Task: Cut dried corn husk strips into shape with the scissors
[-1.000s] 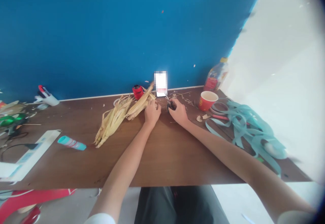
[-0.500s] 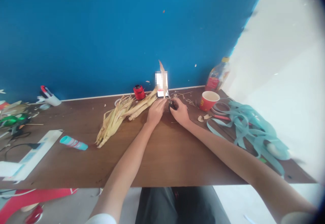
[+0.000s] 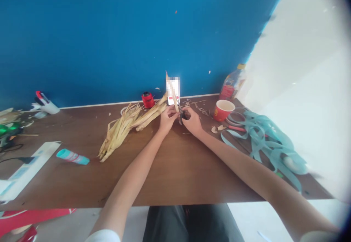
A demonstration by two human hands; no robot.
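Your left hand point(image 3: 167, 120) pinches a strip of dry corn husk point(image 3: 172, 90) upright, its tip rising above your fingers, while your right hand point(image 3: 192, 121) closes around scissors point(image 3: 184, 115) just beside it.

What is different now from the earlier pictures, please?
The left hand has moved right, nearer the right hand, and now holds a dry husk strip upright beside the scissors in the right hand. The husk pile and red paper cup stayed put.
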